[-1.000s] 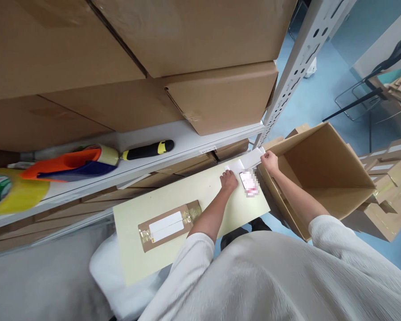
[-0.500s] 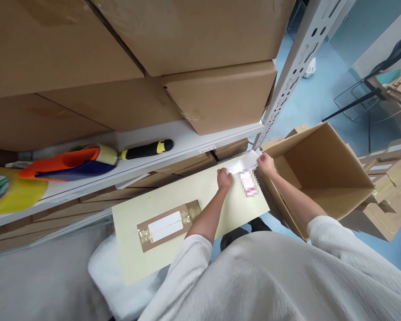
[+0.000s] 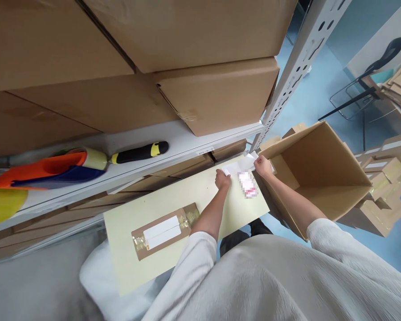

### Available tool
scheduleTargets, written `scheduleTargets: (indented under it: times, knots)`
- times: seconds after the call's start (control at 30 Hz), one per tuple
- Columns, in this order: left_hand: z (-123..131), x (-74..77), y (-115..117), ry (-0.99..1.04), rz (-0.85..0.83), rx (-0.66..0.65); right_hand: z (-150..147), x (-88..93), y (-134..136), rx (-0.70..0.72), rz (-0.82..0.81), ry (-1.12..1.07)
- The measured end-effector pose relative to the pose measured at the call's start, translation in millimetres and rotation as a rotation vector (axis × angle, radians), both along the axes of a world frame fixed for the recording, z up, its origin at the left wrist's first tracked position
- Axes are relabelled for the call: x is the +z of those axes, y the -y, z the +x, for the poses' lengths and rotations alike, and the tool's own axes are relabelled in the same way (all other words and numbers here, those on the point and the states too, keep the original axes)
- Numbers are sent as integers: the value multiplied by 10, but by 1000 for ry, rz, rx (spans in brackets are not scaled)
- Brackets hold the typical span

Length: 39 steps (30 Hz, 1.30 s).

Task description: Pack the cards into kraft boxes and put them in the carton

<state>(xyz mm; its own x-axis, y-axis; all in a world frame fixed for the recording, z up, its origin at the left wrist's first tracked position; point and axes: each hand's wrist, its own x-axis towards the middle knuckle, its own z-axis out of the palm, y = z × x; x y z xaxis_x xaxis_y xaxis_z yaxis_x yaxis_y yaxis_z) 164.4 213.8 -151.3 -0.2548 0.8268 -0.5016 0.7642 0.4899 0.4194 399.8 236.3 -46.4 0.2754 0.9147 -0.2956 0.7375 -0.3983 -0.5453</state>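
Note:
My left hand point(image 3: 223, 179) is closed in a pinch on the left end of a white paper slip point(image 3: 234, 168), low over a pale yellow board point(image 3: 120, 254). At the slip's other end my right hand point(image 3: 263, 166) has its fingers pressed together on the white paper, near the board's far right corner. Just below the slip lies a white and pink item point(image 3: 247, 183), blurred by pixels. A narrow cardboard box point(image 3: 165, 231) with a white label and shiny tape rests on the board, left of my left forearm.
A large open carton point(image 3: 324, 165) stands right of the board, with smaller boxes point(image 3: 382, 196) beyond it. On the shelf point(image 3: 173, 138) lie a black and yellow handled tool point(image 3: 140, 152) and an orange and blue tape dispenser point(image 3: 60, 169). Large cartons point(image 3: 234, 96) stand above.
The slip's bright flat part has tilted and dulled between my hands. My right hand has shifted slightly left and down. The shelf tools appear further left as the view moves.

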Motion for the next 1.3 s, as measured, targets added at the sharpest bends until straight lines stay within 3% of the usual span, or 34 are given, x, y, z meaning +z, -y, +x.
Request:
scheduleTargets:
  times: [0.13, 0.5, 0.6, 0.7, 0.87, 1.07, 1.17, 1.3]
  knots:
    - [-80, 46, 0, 117, 16, 186, 1, 21, -20, -37, 11, -6]
    - [-384, 233, -23, 5, 11, 267, 93, 145, 50, -162, 71, 31]
    - [-424, 311, -10, 32, 40, 270, 63, 178, 137, -92, 91, 71]
    - [-396, 379, 23, 84, 126, 256, -22, 146, 221, 66, 89, 125]
    - [-287, 450, 148, 222, 220, 264, -181, -6, 290, 214, -94, 133]
    - [-154, 494, 291, 467, 230, 305, -260, -158, 274, 111, -331, 43]
    - [-99, 523, 321, 580, 265, 329, -255, -151, 324, 138, -274, 74]
    - [-34, 588, 334, 646, 289, 349, -235, -90, 443, 224, -19, 160]
